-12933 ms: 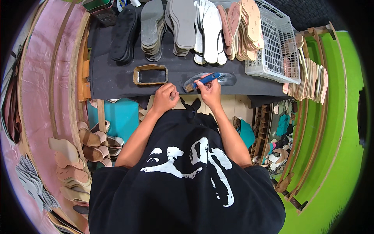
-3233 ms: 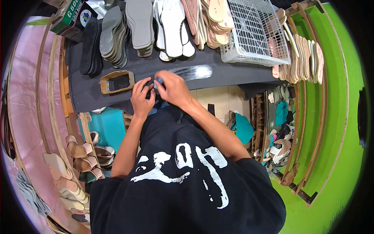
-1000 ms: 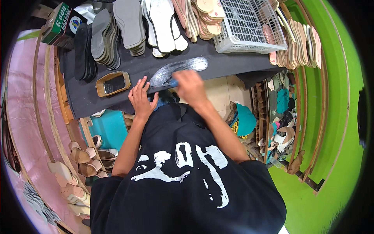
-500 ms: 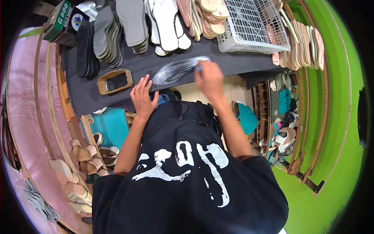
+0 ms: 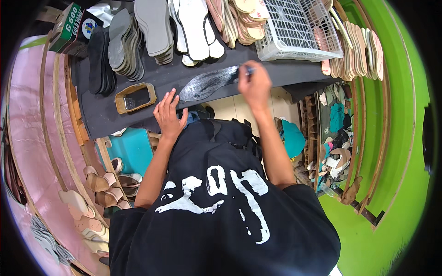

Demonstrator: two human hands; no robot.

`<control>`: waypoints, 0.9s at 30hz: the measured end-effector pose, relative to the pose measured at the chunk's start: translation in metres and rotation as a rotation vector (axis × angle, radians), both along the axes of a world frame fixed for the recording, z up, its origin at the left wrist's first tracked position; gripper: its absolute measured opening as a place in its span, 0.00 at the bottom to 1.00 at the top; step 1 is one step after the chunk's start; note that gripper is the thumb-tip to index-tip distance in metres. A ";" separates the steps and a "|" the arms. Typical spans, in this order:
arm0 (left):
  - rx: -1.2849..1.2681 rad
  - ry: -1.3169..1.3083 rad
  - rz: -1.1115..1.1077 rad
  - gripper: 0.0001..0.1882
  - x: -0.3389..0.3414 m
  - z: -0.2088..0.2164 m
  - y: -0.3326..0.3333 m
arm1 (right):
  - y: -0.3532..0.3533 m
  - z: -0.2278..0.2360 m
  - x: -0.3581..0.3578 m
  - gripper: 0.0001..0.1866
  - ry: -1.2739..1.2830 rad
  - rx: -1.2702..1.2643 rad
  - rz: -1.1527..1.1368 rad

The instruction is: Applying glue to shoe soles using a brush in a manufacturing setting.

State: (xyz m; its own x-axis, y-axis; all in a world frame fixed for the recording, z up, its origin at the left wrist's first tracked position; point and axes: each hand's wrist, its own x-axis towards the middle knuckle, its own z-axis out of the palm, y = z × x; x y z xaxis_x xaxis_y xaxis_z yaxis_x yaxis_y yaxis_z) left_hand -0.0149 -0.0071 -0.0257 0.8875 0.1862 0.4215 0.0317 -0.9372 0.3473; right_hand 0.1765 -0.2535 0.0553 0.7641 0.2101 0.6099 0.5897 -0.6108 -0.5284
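One glossy black sole [image 5: 202,86] lies on the dark-covered table [image 5: 159,77], its right end partly hidden by the right hand [image 5: 256,86], which grips a dark blue tool [image 5: 249,71]. The left hand [image 5: 170,116], open with fingers spread, sits between sole and tan-rimmed container [image 5: 120,103].

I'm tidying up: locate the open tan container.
In the head view, the tan container sits left on the dark tabletop, just left of the left hand.
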 end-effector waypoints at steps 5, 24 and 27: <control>0.008 -0.009 -0.017 0.34 0.001 -0.003 0.002 | 0.073 0.005 -0.055 0.21 0.140 0.058 0.520; -0.056 0.114 -0.098 0.37 -0.008 0.019 0.010 | 0.086 0.008 -0.057 0.13 0.348 0.099 0.483; -0.037 0.179 -0.210 0.44 -0.014 0.024 0.024 | 0.055 0.016 -0.032 0.09 0.521 0.230 0.150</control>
